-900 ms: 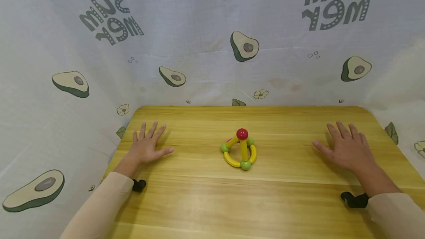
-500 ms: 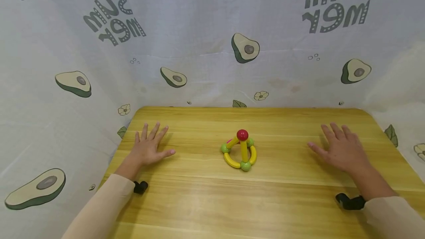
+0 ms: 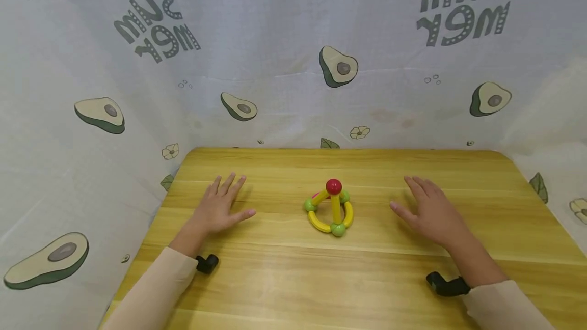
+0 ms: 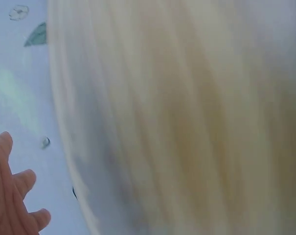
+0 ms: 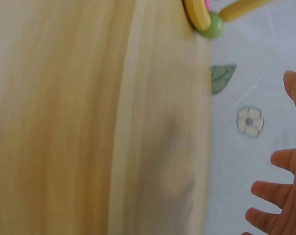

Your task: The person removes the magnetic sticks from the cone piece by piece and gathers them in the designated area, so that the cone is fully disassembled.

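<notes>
- Toy (image 3: 336,209), one: standing near the middle of the table (image 3: 284,279), between the hands and touched by neither. Clock positions below run from this toy, as the head view shows it, 12 o'clock being the table's far edge.
- Its base: green balls (image 3: 338,229), three, at about 5, between 9 and 10, and between 1 and 2 o'clock, joined by yellow curved bars (image 3: 319,222) and a mostly hidden pink piece (image 3: 316,195). Such a three-cornered footing presumably keeps it steady unaided.
- Its top: red ball (image 3: 334,186), one, raised on leaning yellow rods (image 3: 321,197); the slant likely brings the rods together at this single peak.
- Left hand (image 3: 215,211): at 9 o'clock, well apart from the toy; wide, fingers spread, holding nothing, thumb towards 3.
- Right hand (image 3: 433,213): at 3 o'clock, rather nearer; wide, holding nothing, thumb towards 10. Whether either palm meets the wood cannot be told. The near-matching placement appears to leave the toy unobstructed from both sides.
- Black wrist devices (image 3: 447,285), two: at about 4 and 8 o'clock, by the cuffs of the pale sleeves (image 3: 153,289); probably set there to face each hand's work.
- Printed cloth (image 3: 284,29): hung beyond the table at 12 o'clock, seemingly as a backdrop.
</notes>
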The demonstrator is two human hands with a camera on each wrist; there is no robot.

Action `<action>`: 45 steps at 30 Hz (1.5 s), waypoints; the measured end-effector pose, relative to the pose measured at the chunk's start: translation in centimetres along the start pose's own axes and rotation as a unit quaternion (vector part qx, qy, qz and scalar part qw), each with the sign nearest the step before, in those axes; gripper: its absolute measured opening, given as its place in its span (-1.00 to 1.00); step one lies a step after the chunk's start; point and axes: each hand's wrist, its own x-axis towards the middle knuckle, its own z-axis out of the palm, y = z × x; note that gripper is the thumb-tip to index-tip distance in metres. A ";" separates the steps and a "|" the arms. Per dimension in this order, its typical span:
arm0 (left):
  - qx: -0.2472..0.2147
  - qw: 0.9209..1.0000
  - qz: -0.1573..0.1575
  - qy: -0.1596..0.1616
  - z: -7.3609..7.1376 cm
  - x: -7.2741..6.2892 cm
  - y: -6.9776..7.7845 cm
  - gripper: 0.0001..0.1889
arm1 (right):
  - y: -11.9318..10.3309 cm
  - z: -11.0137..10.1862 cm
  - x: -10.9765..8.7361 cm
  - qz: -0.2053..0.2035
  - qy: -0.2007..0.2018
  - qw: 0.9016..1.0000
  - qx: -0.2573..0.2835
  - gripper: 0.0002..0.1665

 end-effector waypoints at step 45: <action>-0.249 0.945 0.168 0.130 1.9 3.5 18.3 -0.46 | -13.5 11.1 2.4 -0.055 0.110 0.923 0.364 -0.24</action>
